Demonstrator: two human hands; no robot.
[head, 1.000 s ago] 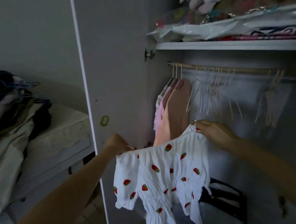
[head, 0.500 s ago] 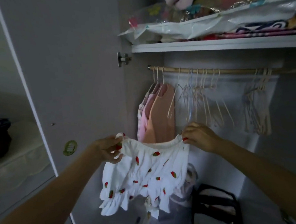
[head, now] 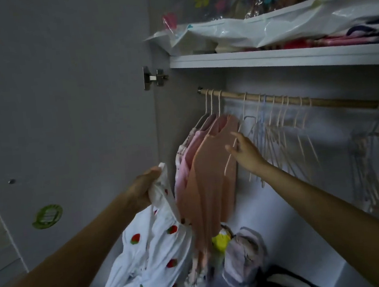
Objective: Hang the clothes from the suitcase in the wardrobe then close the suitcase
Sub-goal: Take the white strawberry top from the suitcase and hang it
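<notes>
Beside your spread, empty right hand [head: 245, 153]: bare hangers [head: 282, 134]; left hand [head: 145, 187] is bunching soft, light strawberry top [head: 155, 250] — take neckline.

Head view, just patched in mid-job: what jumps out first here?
The white strawberry-print garment stands out most, bunched in the left hand low at centre-left and hanging in front of the open wardrobe. The right hand reaches with open fingers toward the empty hangers on the wooden rail, just right of the pink and peach clothes already hung there.
</notes>
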